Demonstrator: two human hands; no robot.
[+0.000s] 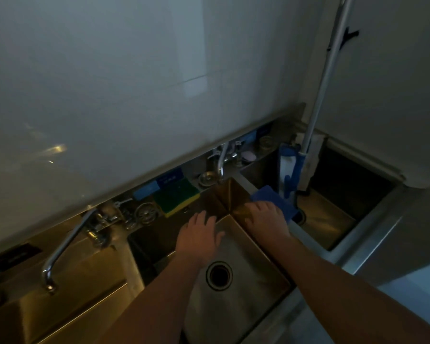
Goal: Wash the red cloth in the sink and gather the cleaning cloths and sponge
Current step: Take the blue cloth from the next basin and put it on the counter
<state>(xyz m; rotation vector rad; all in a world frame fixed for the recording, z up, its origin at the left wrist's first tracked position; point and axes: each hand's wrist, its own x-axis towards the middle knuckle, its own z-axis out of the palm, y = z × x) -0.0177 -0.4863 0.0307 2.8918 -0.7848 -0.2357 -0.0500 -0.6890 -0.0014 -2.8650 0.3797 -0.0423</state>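
A blue cloth [271, 196] lies over the divider between the middle and right sink basins. My right hand [266, 217] rests flat on its near part, fingers spread. My left hand [199, 233] hovers open over the middle sink [248, 244], holding nothing. A green and yellow sponge [176, 197] lies on the back ledge, just beyond my left hand. A light blue cloth or pad [145, 191] sits on the ledge to the left of the sponge. No red cloth is in view.
A faucet [220, 160] stands behind the middle sink and another faucet [65, 244] over the left basin. A mop with a blue head [289, 167] leans in the right basin. Drain strainers [147, 213] and a soap bar [248, 156] line the ledge.
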